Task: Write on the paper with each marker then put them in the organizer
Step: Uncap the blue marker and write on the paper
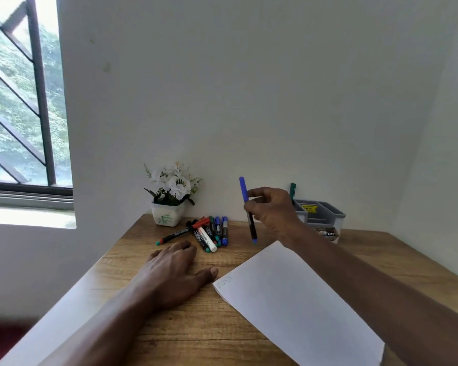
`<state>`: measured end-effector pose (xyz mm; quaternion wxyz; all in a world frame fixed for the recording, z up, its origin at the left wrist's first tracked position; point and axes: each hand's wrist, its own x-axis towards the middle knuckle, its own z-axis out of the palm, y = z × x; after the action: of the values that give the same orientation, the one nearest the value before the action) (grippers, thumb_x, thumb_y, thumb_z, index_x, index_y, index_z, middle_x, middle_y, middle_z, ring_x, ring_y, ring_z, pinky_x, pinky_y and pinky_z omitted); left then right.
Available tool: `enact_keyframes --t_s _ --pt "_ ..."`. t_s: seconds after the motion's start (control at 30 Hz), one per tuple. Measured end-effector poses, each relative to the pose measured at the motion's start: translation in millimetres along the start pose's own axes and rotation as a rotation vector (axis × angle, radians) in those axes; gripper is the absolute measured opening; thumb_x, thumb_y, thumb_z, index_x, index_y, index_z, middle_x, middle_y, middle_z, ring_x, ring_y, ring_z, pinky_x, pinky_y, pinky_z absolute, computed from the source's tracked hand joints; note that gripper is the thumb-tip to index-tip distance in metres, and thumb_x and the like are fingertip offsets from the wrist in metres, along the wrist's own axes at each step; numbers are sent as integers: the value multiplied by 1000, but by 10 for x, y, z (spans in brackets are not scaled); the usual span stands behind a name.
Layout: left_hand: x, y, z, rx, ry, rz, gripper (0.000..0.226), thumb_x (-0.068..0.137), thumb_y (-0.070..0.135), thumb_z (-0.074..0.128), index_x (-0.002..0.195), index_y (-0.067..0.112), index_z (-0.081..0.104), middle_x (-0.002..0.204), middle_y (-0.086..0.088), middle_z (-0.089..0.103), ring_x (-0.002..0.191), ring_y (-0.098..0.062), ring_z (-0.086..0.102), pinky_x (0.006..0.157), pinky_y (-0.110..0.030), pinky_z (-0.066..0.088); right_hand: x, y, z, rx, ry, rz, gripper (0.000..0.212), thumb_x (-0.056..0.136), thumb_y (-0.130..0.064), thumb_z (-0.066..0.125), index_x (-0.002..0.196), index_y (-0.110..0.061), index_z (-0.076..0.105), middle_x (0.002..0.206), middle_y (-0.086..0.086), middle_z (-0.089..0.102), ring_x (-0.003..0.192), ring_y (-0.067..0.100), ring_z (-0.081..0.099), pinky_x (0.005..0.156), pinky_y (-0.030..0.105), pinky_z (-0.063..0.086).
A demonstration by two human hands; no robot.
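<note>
Right hand [271, 212] pinches the black-barrelled, blue-capped marker [252, 226] mid-barrel, fingers curled, above the wooden tabletop [196, 326]. Long axis near vertical: cap toward 12 o'clock, tail toward 6. Grey plastic organizer [325, 215] at the hand's 3 o'clock. Left hand [175, 270] lies flat, holding nothing.

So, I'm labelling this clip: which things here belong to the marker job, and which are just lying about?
Job: blue marker, held by right hand; paper; pile of markers; grey organizer; green marker in it.
Lying about: potted white flowers; window.
</note>
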<state>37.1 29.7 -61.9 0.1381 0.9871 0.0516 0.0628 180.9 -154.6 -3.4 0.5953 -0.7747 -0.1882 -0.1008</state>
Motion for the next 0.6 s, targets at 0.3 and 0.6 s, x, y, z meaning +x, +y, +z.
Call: enact_keyframes --t_s 0.3,0.6 --pt "-1 -57 18 -213 248 73 78 90 68 55 156 37 26 157 4 43 138 -17 46 104 -36 43 -740 261 -42 -575 -170 -634 33 97 -11 58 128 -13 66 104 3 69 88 12 62 78 22 48" --pt "-124 44 -65 -367 574 324 21 86 30 79 106 36 78 89 29 73 73 -1 70 62 -31 59 -825 423 35 -713 -315 -761 32 103 -33 47 127 -20 64 98 1 68 82 15 60 67 34 53"
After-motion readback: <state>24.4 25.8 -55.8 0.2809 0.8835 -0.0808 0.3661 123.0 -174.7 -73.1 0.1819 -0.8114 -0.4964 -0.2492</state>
